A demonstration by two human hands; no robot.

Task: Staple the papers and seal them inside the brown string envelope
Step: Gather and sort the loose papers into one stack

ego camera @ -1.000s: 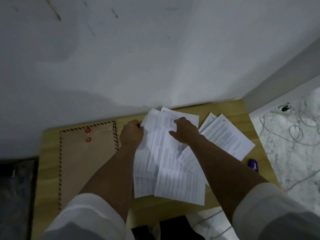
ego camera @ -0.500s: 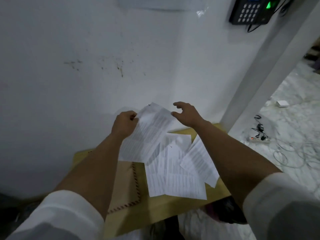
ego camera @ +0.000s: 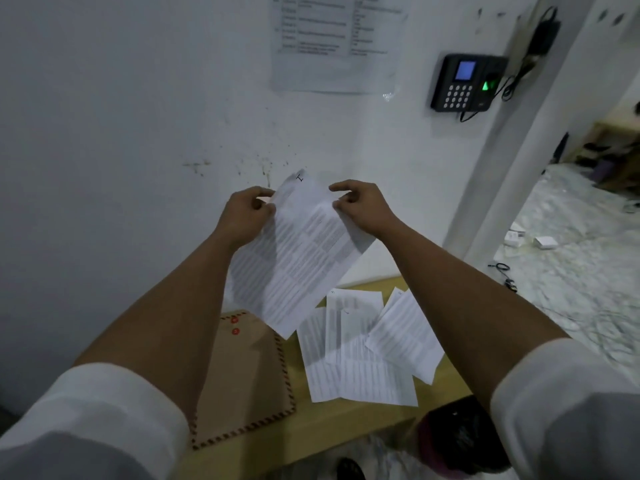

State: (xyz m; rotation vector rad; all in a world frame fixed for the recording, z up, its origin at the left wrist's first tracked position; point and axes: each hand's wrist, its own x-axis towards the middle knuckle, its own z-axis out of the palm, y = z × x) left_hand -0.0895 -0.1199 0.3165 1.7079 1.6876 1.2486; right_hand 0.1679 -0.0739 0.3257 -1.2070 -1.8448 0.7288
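Head view, the only one:

Holding up a printed sheet in mid-air, well above the table. Left hand pinching the sheet's left edge near the top, at about nine o'clock on the page, thumb and fingers curled onto the paper. Right hand gripping the opposite edge at about two o'clock, fingers bent over the border; how firmly, hard to tell. Hanging tilted, lower corner pointing toward six o'clock and dangling over the top of the brown string envelope.

Lying flat at seven o'clock from the lifted page, that envelope, two red discs showing near its upper end, flap state unclear. Fanning out loosely at five o'clock, the remaining papers, overlapping and askew, their lower corners nearing the table's front edge. Not showing anywhere here: a stapler.

Judging the risks:
- Creasing or tearing the lifted sheet, from pulling the two pinches apart or twisting them against each other.
- Letting it slip, since only the upper edges are held and the lower half is hanging free.
- Sweeping the fanned papers off the front edge when lowering the arms, sleeves passing close over them.
- Stapling out of order or with ragged edges, if squaring the stack gets skipped.
- Searching blindly for the stapler, being out of sight at present.

Mounted on the wall at one o'clock, a keypad device.
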